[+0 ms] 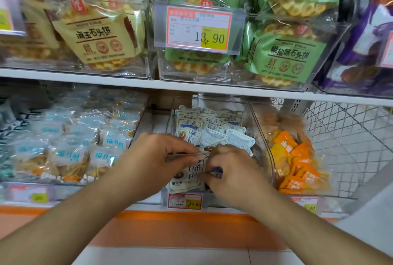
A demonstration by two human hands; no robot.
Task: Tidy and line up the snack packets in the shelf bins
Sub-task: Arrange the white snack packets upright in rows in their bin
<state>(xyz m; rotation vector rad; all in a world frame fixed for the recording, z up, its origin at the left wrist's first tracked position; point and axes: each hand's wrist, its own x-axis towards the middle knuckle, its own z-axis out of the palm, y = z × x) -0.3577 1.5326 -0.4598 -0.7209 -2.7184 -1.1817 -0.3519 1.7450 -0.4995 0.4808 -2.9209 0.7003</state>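
Note:
A clear plastic bin on the lower shelf holds several small white-and-blue snack packets, stacked upright at the back and loose at the front. My left hand reaches into the bin's front and pinches the top edge of a packet between thumb and fingers. My right hand is beside it, fingers curled round the same bunch of front packets. Both hands hide much of the front packets.
Left bin holds pale blue packets; right bin holds orange packets. A wire mesh basket is at far right. The upper shelf carries bins of beige and green biscuit bags with a 13.90 price tag. An orange strip runs below.

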